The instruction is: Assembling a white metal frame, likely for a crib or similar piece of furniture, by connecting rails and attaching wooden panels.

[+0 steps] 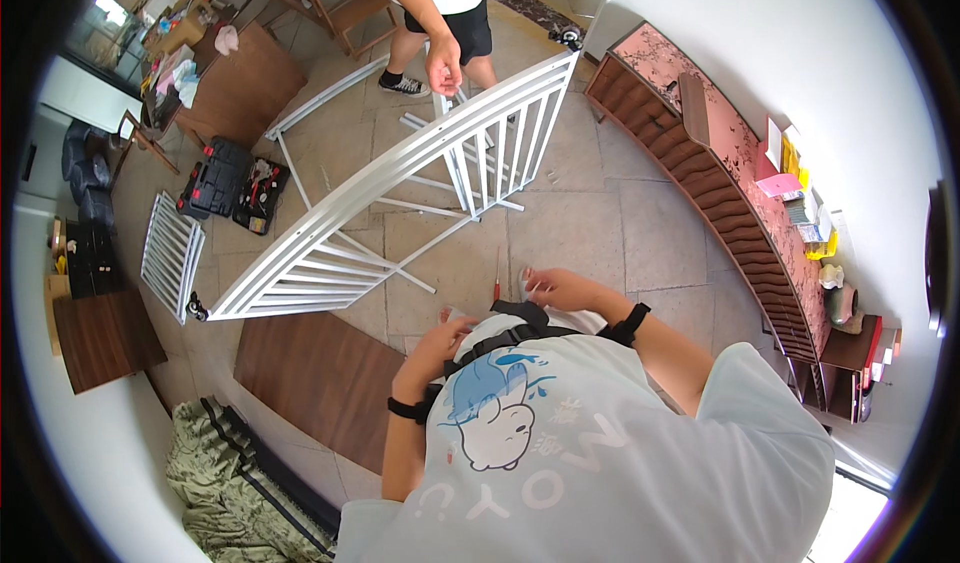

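My left hand [446, 343] is beside my waist, near the black strap [515, 337]; its fingers look loosely bent and hold nothing I can see. My right hand [550, 289] hangs out in front of my right side, fingers loosely curved and apart, with nothing visible in them. Between my hands and the frame, a screwdriver [497, 289] with a red handle lies on the floor. A large white metal frame with slats [400, 168] stands ahead of me, apart from both hands. Across it, another person's hand [445, 66] hovers at its top rail.
A wooden board [320, 388] lies at the left front. An opened black tool case [225, 188] and a small white slatted panel [172, 248] are farther left. White bars [330, 95] lie behind the frame. A long wooden cabinet [710, 173] lines the right wall.
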{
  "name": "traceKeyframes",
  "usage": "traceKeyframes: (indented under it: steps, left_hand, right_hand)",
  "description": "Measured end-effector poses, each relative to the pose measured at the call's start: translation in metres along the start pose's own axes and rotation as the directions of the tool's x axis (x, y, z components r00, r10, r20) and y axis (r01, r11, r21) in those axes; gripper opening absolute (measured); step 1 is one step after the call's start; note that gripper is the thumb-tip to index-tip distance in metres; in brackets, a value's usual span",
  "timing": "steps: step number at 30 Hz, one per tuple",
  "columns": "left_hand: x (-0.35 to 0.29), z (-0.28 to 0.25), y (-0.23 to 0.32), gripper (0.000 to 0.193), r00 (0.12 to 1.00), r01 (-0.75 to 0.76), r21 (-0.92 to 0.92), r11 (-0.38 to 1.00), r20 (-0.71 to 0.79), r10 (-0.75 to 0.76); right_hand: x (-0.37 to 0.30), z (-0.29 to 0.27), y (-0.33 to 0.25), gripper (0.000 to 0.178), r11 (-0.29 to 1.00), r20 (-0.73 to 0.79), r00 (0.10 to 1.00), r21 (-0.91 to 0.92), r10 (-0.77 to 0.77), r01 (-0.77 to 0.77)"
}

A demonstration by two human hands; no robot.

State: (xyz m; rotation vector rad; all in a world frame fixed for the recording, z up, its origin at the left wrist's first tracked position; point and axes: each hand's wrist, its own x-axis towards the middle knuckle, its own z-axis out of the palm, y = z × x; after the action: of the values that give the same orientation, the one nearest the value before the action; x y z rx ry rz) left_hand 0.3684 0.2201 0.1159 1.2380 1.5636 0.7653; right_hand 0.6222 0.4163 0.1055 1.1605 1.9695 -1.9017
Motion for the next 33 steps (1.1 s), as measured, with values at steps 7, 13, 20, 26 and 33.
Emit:
traceKeyframes:
  steps: [7,13,20,26,33]
  left_hand:
    - [-0.017,-0.035,-0.013,0.036,0.963,0.251,0.271,0.929,-0.165,-0.212]
    - [-0.047,-0.040,-0.042,0.032,0.913,0.401,0.333,0.853,-0.218,-0.345]
    - [-0.042,0.015,-0.042,0.032,0.936,0.348,0.164,0.923,-0.111,-0.333]
    - [-0.040,0.029,-0.038,0.030,0.984,0.177,0.074,0.981,-0.003,-0.177]
    - [-0.054,0.008,-0.057,0.032,0.943,0.331,0.201,0.922,-0.105,-0.316]
  right_hand:
    - [-0.005,-0.026,0.025,0.027,0.975,0.000,1.000,-0.222,-0.007,0.007]
    - [0.004,-0.040,0.044,0.026,0.973,-0.084,0.986,-0.171,0.145,-0.157]
    - [0.012,-0.043,0.070,0.028,0.972,-0.076,0.970,-0.035,0.230,-0.233]
    - [0.006,-0.037,0.078,0.029,0.945,-0.057,0.977,-0.246,0.208,-0.215]
    - [0.017,-0.029,0.090,0.029,0.966,-0.096,0.974,-0.143,0.204,-0.216]
